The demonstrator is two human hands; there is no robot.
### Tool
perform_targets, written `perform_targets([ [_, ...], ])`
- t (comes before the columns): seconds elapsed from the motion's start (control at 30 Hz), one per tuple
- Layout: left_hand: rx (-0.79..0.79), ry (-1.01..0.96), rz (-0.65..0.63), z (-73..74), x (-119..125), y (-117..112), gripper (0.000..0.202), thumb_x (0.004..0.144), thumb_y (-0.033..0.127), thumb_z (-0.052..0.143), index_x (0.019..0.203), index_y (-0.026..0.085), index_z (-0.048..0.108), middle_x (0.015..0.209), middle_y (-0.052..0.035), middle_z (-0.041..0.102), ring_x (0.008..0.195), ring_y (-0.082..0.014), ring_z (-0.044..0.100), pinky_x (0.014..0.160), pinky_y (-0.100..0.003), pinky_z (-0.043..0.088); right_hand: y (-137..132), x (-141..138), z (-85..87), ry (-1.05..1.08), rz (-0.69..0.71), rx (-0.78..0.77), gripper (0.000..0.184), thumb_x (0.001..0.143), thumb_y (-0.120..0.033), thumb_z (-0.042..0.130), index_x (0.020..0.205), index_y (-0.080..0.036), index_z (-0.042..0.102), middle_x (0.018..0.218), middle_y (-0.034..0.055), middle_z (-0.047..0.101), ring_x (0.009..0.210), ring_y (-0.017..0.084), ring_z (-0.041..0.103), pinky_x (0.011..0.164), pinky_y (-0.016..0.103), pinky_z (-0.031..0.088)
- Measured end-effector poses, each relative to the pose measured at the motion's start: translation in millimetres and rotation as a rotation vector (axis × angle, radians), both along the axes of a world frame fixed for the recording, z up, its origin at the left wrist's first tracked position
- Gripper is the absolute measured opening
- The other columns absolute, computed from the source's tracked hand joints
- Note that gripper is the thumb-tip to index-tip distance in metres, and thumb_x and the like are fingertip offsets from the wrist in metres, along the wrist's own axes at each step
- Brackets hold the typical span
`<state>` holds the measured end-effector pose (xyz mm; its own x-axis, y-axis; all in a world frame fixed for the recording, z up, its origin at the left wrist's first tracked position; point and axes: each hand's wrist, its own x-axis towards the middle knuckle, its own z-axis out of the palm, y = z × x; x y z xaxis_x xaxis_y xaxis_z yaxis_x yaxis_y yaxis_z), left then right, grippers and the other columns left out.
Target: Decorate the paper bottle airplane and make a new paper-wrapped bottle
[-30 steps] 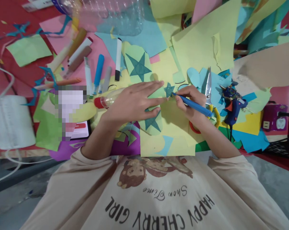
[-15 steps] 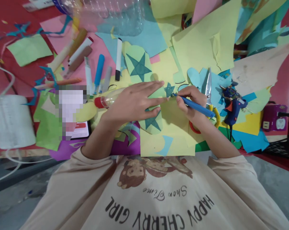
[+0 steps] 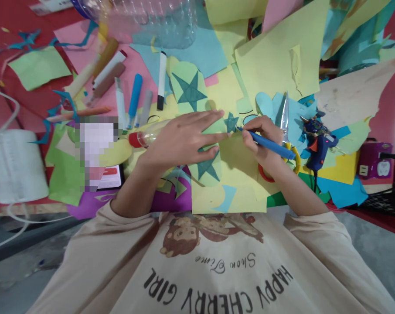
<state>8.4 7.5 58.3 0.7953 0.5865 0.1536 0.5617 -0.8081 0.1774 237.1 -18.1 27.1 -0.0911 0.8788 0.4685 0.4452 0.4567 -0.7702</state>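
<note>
My right hand (image 3: 263, 135) grips a blue marker (image 3: 274, 145), its tip at the lower right of a small blue-green star (image 3: 230, 122) on pale green paper. My left hand (image 3: 187, 137) lies flat with fingers spread, and its fingertips press on that paper just left of the star. A larger coloured star (image 3: 190, 90) on a green cutout lies above my left hand. Another coloured star (image 3: 208, 168) is partly hidden under my left fingers. Yellow paper (image 3: 238, 174) spreads beneath both hands.
Scissors (image 3: 284, 115) with yellow and red handles lie partly under my right wrist. A glue gun (image 3: 320, 148) with a glowing light is farther right. Several markers (image 3: 135, 98), a phone (image 3: 114, 178) and a clear plastic bottle (image 3: 151, 19) are at the left and back.
The marker tip has shifted slightly right, away from the middle of the star's lower edge. My left hand stays in place.
</note>
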Motion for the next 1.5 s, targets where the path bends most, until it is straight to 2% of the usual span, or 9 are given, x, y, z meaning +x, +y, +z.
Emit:
perform_targets([
  [0.23,-0.028,0.03,0.005,1.0,0.8,-0.1,0.036,0.101,0.032,0.045,0.13,0.032,0.066,0.152,-0.0099,0.054,0.137,-0.0267,0.056,0.106,-0.043,0.053,1.1,-0.5,-2.4,0.056,0.052,0.025,0.009,0.089,-0.022,0.063,0.085,-0.029,0.06,0.072,-0.0039,0.064,0.059,0.014,0.062,0.053,0.03,0.05],
  [0.37,-0.039,0.004,0.001,2.0,1.0,-0.3,0.036,0.1,0.029,0.048,0.13,0.031,0.066,0.152,-0.0117,0.054,0.136,-0.0287,0.057,0.106,-0.045,0.054,1.1,-0.4,1.6,0.042,0.07,0.023,0.013,0.086,-0.023,0.064,0.076,-0.027,0.057,0.064,-0.0043,0.06,0.053,0.012,0.055,0.05,0.029,0.046],
  [0.5,-0.105,-0.008,0.014,2.6,1.1,-0.1,0.038,0.097,0.026,0.052,0.131,0.036,0.066,0.153,-0.0062,0.054,0.137,-0.0306,0.056,0.107,-0.049,0.053,1.0,0.1,2.4,-0.002,0.069,0.01,0.017,0.085,-0.023,0.061,0.07,-0.027,0.053,0.061,-0.0043,0.058,0.05,0.012,0.053,0.049,0.029,0.044],
  [0.7,0.025,-0.061,-0.028,-2.2,-0.3,0.0,0.036,0.1,0.03,0.047,0.128,0.028,0.069,0.148,-0.0157,0.056,0.131,-0.0304,0.062,0.103,-0.044,0.055,1.8,1.6,-2.8,0.016,0.037,0.058,0.008,0.091,-0.032,0.063,0.083,-0.029,0.06,0.072,-0.0017,0.066,0.061,0.013,0.061,0.053,0.028,0.049],
  [0.8,0.05,-0.063,-0.039,-2.9,-0.5,0.0,0.036,0.101,0.031,0.046,0.127,0.028,0.07,0.147,-0.0165,0.058,0.131,-0.0304,0.062,0.102,-0.044,0.056,1.9,0.6,-1.6,0.026,0.042,0.046,0.006,0.09,-0.027,0.064,0.086,-0.029,0.061,0.075,-0.0022,0.067,0.063,0.012,0.064,0.055,0.027,0.051],
  [1.07,0.081,-0.077,-0.048,-2.4,-0.7,0.2,0.035,0.1,0.029,0.047,0.126,0.026,0.071,0.144,-0.0179,0.059,0.128,-0.0303,0.064,0.101,-0.042,0.056,1.2,0.2,-0.8,0.021,0.042,0.032,0.014,0.084,-0.021,0.062,0.072,-0.025,0.056,0.062,-0.0047,0.058,0.052,0.011,0.054,0.049,0.028,0.045],
  [1.23,0.015,-0.044,-0.031,-1.5,-0.8,-0.2,0.035,0.1,0.03,0.047,0.127,0.027,0.069,0.149,-0.0156,0.056,0.133,-0.0303,0.06,0.104,-0.043,0.054,0.2,1.7,-1.4,-0.04,0.015,-0.003,0.016,0.086,-0.03,0.061,0.072,-0.027,0.055,0.062,-0.0022,0.06,0.054,0.013,0.055,0.05,0.031,0.045],
  [1.43,-0.081,0.01,0.021,1.9,1.1,-0.3,0.037,0.1,0.031,0.045,0.128,0.035,0.068,0.151,-0.0059,0.055,0.136,-0.0277,0.057,0.106,-0.044,0.052,0.5,2.6,-2.7,0.003,0.048,0.011,0.011,0.086,-0.021,0.061,0.078,-0.027,0.057,0.068,-0.0033,0.062,0.056,0.014,0.058,0.052,0.03,0.046],
  [1.5,-0.067,-0.002,0.013,1.3,1.1,-0.1,0.037,0.101,0.031,0.043,0.129,0.035,0.068,0.151,-0.0075,0.055,0.136,-0.0275,0.057,0.106,-0.043,0.052,0.7,2.1,-1.4,0.025,0.064,0.023,0.013,0.085,-0.02,0.063,0.075,-0.027,0.056,0.064,-0.0041,0.06,0.053,0.013,0.055,0.05,0.029,0.045],
])
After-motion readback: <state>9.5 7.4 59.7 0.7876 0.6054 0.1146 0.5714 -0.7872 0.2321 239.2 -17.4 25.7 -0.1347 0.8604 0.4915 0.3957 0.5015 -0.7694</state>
